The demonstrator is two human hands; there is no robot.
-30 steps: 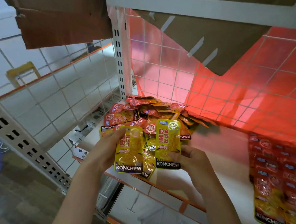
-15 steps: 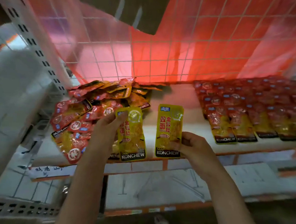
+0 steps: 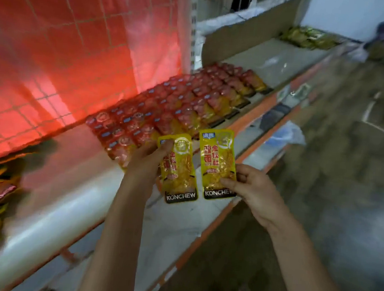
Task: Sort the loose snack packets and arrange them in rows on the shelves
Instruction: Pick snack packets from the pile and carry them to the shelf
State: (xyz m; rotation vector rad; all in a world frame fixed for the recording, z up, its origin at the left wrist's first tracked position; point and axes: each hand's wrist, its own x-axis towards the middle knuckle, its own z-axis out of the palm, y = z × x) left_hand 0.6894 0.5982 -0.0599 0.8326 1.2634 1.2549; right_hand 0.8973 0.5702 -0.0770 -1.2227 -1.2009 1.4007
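Head view shows the left hand (image 3: 147, 162) gripping one yellow packet (image 3: 180, 170) and the right hand (image 3: 252, 193) pinching another packet (image 3: 217, 164), both upright, long axes pointing away. The arranged rows (image 3: 190, 103) lie just beyond on the shelf (image 3: 82, 207), nearer the left hand.

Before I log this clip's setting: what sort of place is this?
Probably a small shop or stockroom: a metal shelf with an orange edge, rows of snack packets laid out on it, and a wire-grid back panel.
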